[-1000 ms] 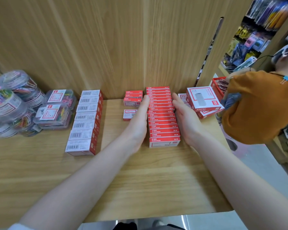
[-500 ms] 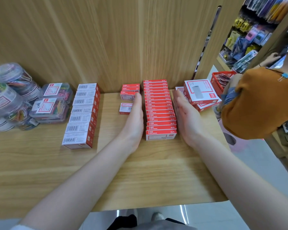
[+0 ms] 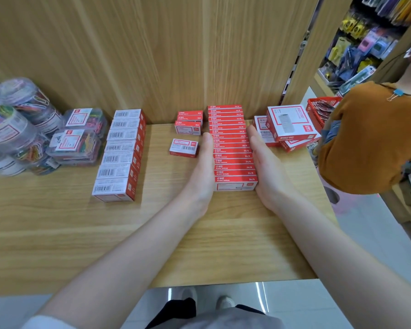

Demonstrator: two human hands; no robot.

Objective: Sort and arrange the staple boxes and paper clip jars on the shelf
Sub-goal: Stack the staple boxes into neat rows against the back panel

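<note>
A long row of red staple boxes [image 3: 230, 148] runs from the back panel toward me on the wooden shelf [image 3: 152, 233]. My left hand [image 3: 203, 167] presses flat against the row's left side and my right hand [image 3: 262, 162] against its right side, fingers straight. A short stack of small red boxes [image 3: 189, 123] stands at the back left of the row, with one loose small box [image 3: 183, 147] in front of it. Another row of boxes with barcodes up [image 3: 120, 153] lies further left. Paper clip jars [image 3: 12, 124] and clear clip cases [image 3: 77, 141] sit at the far left.
Larger red-and-white boxes [image 3: 288, 125] are piled at the shelf's right end, close to my right hand. A person in an orange shirt [image 3: 370, 136] stands beyond the shelf's right edge beside a red basket [image 3: 318, 110]. Bare wood lies in front of the rows.
My hands have slid a little toward me along the sides of the red row, still pressing it from both sides. The view has tilted slightly.
</note>
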